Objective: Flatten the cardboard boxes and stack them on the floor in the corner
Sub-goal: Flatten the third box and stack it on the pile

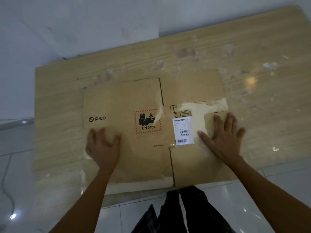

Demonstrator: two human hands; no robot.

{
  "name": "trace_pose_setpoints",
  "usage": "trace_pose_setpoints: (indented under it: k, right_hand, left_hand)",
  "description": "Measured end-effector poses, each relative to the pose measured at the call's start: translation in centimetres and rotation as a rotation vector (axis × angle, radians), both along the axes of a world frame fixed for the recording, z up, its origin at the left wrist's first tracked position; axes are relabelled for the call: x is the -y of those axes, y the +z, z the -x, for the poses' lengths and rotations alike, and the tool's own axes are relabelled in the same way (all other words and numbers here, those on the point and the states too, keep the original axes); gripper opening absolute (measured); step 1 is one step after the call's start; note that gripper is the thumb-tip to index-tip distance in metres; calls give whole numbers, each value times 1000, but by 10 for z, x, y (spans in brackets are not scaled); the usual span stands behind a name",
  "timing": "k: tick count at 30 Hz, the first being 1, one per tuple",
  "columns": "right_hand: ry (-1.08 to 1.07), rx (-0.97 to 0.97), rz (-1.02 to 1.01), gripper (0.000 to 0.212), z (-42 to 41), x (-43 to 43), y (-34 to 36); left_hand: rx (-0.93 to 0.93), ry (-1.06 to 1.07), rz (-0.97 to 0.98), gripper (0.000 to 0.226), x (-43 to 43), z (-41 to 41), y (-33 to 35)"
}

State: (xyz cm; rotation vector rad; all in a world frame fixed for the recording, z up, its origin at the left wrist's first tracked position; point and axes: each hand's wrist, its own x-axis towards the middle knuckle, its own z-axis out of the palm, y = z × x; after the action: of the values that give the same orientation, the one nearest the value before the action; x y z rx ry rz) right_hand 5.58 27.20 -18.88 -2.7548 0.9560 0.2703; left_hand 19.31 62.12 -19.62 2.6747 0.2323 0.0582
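Note:
A flattened brown PICO box (144,158) with a red-bordered UN 3481 mark and a white shipping label (183,130) lies on top of a much larger flattened cardboard sheet (252,56) on the floor, against the white walls. My left hand (102,147) presses palm down on the left half of the box, fingers slightly curled. On its right half lies my right hand (223,137), flat with the fingers spread, just right of the label. Neither hand grips anything.
White glossy floor tiles (252,199) run along the near edge. A grey cable (6,195) trails on the floor at the far left. My dark trousers (181,214) show at the bottom centre. White walls (75,22) meet in a corner behind the sheet.

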Motion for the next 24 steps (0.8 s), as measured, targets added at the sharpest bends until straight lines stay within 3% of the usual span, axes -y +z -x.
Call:
trace_pose_setpoints:
  k: [2, 4, 6, 10, 13, 16, 18, 24]
  right_hand:
    - [-67, -37, -41, 91, -1, -3, 10]
    - [-129, -19, -70, 84, -6, -6, 22]
    - [-228, 30, -131, 78, -12, -1, 33]
    - [-475, 164, -516, 84, -9, 40, 51]
    - [-478, 247, -725, 61, 6, 72, 70]
    - [-527, 346, -851, 56, 34, 101, 86]
    - [-529, 402, -889, 55, 55, 121, 94]
    - [-557, 650, -845, 45, 150, 224, 135]
  left_hand:
    - [-166, 246, -33, 98, 0, -9, 10]
    - [-277, 329, -1, 114, 2, -13, 21]
    - [-312, 347, 27, 118, 4, -17, 35]
    - [-352, 485, 66, 111, -1, -27, 70]
    - [-268, 395, 209, 95, 9, -29, 94]
    - [-168, 323, 319, 100, 38, -19, 116]
    - [-129, 291, 321, 107, 62, -16, 127]
    - [-7, 153, 302, 92, 226, 44, 198]
